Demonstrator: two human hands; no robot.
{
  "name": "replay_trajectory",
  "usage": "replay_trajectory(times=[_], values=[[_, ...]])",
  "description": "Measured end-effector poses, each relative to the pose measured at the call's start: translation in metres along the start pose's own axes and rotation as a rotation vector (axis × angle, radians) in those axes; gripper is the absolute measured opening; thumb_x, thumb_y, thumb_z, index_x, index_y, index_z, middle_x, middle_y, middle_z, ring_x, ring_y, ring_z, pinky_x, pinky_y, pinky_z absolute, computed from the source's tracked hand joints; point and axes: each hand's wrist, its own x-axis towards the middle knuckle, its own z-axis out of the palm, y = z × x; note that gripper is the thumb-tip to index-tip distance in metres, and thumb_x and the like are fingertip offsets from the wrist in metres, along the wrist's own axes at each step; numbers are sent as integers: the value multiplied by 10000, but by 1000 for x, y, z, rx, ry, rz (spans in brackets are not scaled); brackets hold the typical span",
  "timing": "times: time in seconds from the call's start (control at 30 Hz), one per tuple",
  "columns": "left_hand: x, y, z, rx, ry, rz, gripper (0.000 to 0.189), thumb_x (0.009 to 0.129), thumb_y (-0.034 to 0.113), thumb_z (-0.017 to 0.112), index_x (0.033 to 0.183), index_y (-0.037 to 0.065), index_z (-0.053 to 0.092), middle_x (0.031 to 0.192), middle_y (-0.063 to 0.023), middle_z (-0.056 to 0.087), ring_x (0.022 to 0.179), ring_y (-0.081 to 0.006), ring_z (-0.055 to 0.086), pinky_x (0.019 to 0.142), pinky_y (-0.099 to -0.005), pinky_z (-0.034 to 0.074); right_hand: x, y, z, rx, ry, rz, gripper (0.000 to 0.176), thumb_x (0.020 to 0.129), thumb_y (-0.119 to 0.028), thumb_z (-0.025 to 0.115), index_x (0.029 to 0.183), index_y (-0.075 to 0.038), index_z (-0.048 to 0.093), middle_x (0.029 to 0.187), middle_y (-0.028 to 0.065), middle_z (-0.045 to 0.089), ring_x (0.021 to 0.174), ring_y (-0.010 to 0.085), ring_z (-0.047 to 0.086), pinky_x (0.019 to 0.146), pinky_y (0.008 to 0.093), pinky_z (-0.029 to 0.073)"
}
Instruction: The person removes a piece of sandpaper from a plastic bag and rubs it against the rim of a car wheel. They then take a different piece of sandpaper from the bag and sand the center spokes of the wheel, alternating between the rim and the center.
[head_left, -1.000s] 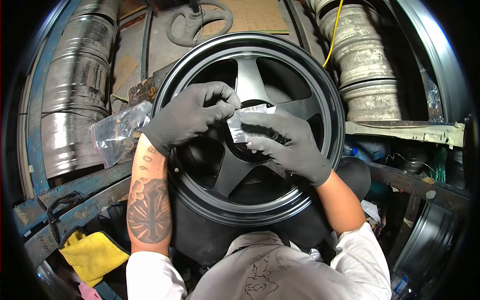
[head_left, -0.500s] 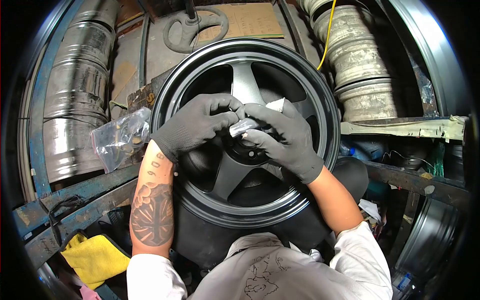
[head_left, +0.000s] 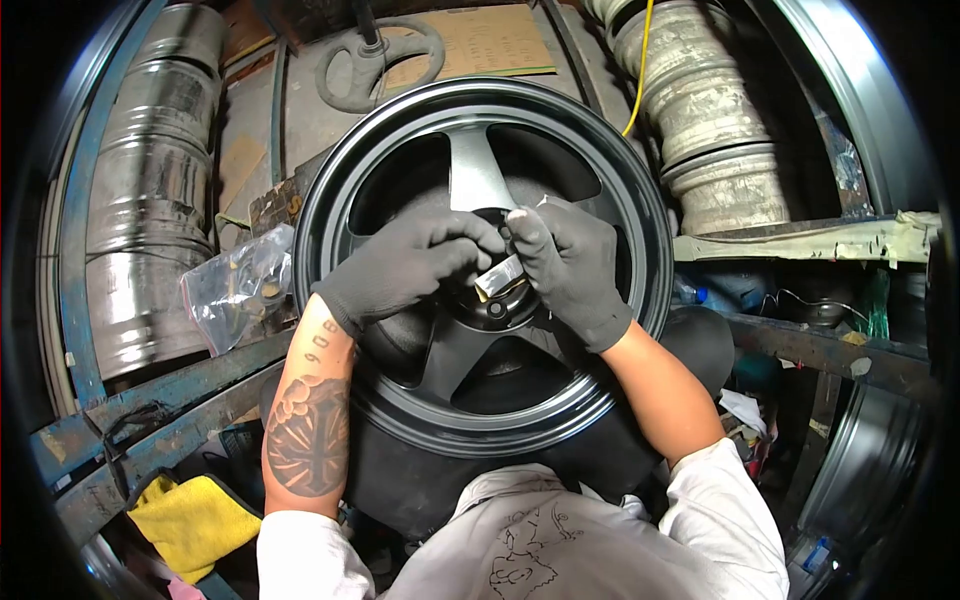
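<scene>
A black five-spoke wheel rim rests on my lap, face up. Both hands wear dark grey gloves and meet over its hub. My left hand and my right hand pinch a small clear plastic packet between their fingertips, just above the hub hole. What the packet holds is too small to tell. My right hand's fingers curl over the packet's upper end, where a scrap of white shows.
A clear plastic bag with small parts lies left of the rim on a blue metal frame. Stacked bare metal rims stand at left and back right. A yellow cloth lies bottom left. A yellow cable hangs behind.
The packet was spread flat between both hands; it has since been folded or rolled small, and both hands drew closer together over the hub.
</scene>
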Motion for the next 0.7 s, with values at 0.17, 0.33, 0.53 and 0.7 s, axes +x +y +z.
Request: replay_trajectory(times=[0.17,0.33,0.53,0.7], values=[[1,31,20,-65,242,-90,251,1010,169,663,1195,-1,664,1011,-7,697,907,-55,623,827,-206,496,4,15,-4,-89,-32,250,548,1045,-450,597,727,-5,640,632,178,534,557,347,538,554,448,411],[7,19,39,260,379,60,187,934,150,780,1047,16,713,885,22,663,762,-20,562,668,-187,462,5,15,-4,-110,-119,392,459,1031,-405,633,804,-8,675,685,183,592,622,366,599,605,439,466],[8,17,21,88,471,37,230,1002,204,707,1105,1,740,912,0,710,775,-40,617,696,-218,503,5,3,-6,101,-62,102,326,961,-245,733,1210,-37,701,1011,154,749,915,296,742,830,356,567],[8,13,23,245,505,160,251,1005,210,690,1130,-1,743,942,-55,734,819,-99,672,742,-254,535,4,5,-5,257,-25,224,227,968,-182,727,1104,-1,743,963,102,751,888,144,715,817,284,556]])
